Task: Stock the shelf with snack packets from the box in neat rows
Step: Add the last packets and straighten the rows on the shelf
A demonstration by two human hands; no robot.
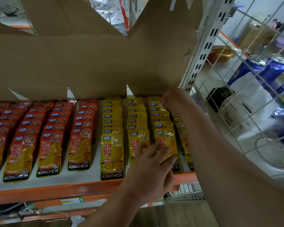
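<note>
Left hand (152,164), nearest the lens at 6 o'clock: fingers spread and only slightly bent, lying flat on the front yellow packet (164,140) of the third yellow row, thumb over the neighbouring row at its 9 o'clock. It presses rather than grasps.

Right hand (166,98), just past centre toward 2 o'clock: its forearm crosses from 4 o'clock over the fourth yellow row, and the fingers curl down at the rear end of the third row, against the foot of the cardboard box (88,63). Blur hides whether they pinch a packet there.

Yellow snack packets (112,154), centre to 3 o'clock: four rows running front to back, each packet overlapping the one behind, label up, the fourth row partly hidden by the forearm.

Red snack packets (48,153), 8 to 9 o'clock: several like rows, beside the yellow ones and parted from them by a bare strip of board.

Shelf (56,189), 7 o'clock: pale board with an orange front rail.

Cardboard box, 10 to 1 o'clock: stands at the back of the shelf behind all rows, flaps raised.

Slotted steel upright (202,51) and wire mesh panel (236,99), 2 to 3 o'clock; behind the mesh lie blue drink cans (272,69).
</note>
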